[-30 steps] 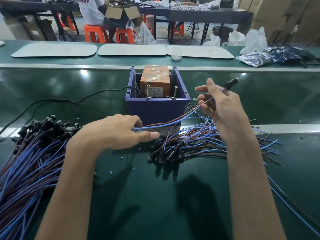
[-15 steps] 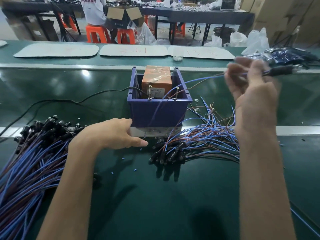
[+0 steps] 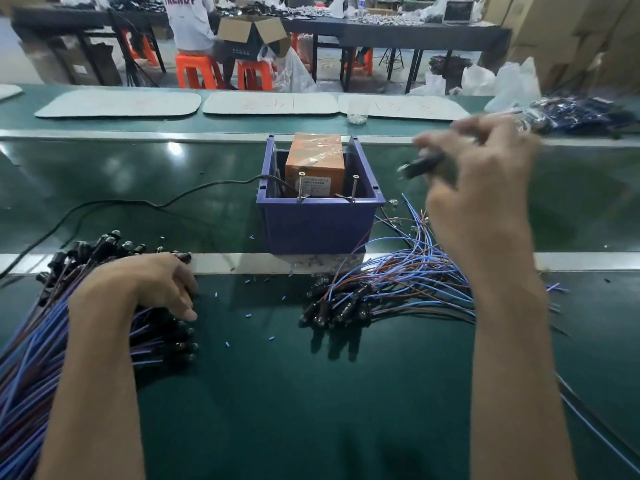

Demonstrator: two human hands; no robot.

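My right hand (image 3: 481, 174) is raised to the right of the blue bin (image 3: 318, 223), blurred, its fingers curled round a black connector (image 3: 420, 164). My left hand (image 3: 152, 285) rests with loosely bent fingers on the big bundle of blue and brown leads with black connectors (image 3: 52, 341) at the left. A smaller heap of the same leads (image 3: 381, 289) lies in front of the bin, connectors pointing toward me. Inside the bin stands an orange box (image 3: 317, 161) with two upright screws at the front rim.
A black cable (image 3: 121, 206) runs from the bin to the left across the green belt (image 3: 311, 393). Small blue insulation bits are scattered between the heaps. White mats, a small clear cup and bagged parts lie on the far side.
My right hand has swung the connector end back left and down toward the bin. My left hand has moved left from the bin's front onto the big bundle.
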